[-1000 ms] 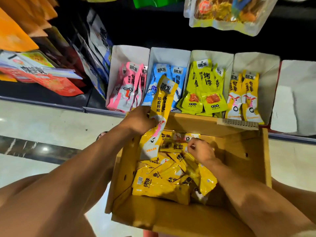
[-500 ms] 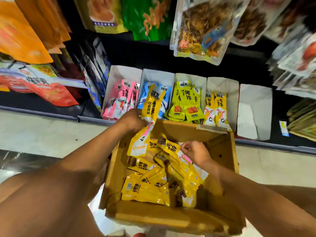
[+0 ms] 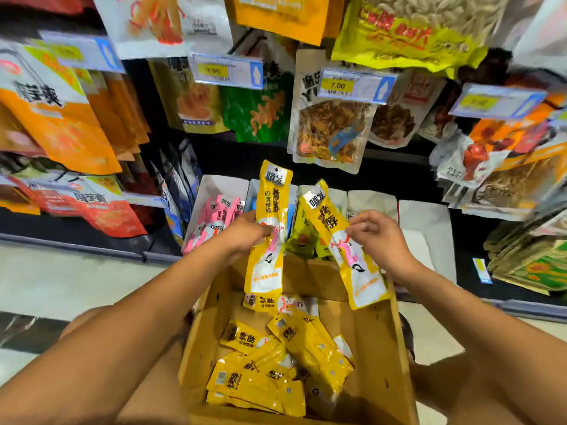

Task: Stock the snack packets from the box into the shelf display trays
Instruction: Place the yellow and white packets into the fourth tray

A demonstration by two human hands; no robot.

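Observation:
A cardboard box (image 3: 380, 348) stands open in front of me with several yellow snack packets (image 3: 270, 375) loose inside. My left hand (image 3: 245, 234) grips a long yellow packet (image 3: 268, 240) upright above the box's far edge. My right hand (image 3: 377, 237) pinches a second yellow packet (image 3: 346, 250), tilted, beside it. Behind both hands a row of white display trays (image 3: 426, 222) sits on the low shelf. One tray holds pink packets (image 3: 214, 219). The trays in the middle are partly hidden by the held packets.
Large snack bags (image 3: 331, 133) hang on pegs above the trays with price tags (image 3: 356, 85). More bags crowd the left shelf (image 3: 92, 207) and the right side (image 3: 521, 185). Pale floor (image 3: 61, 277) lies to the left of the box.
My right hand came up out of the box with a yellow packet. My left hand rose with its packet. The view tilted up toward the hanging bags.

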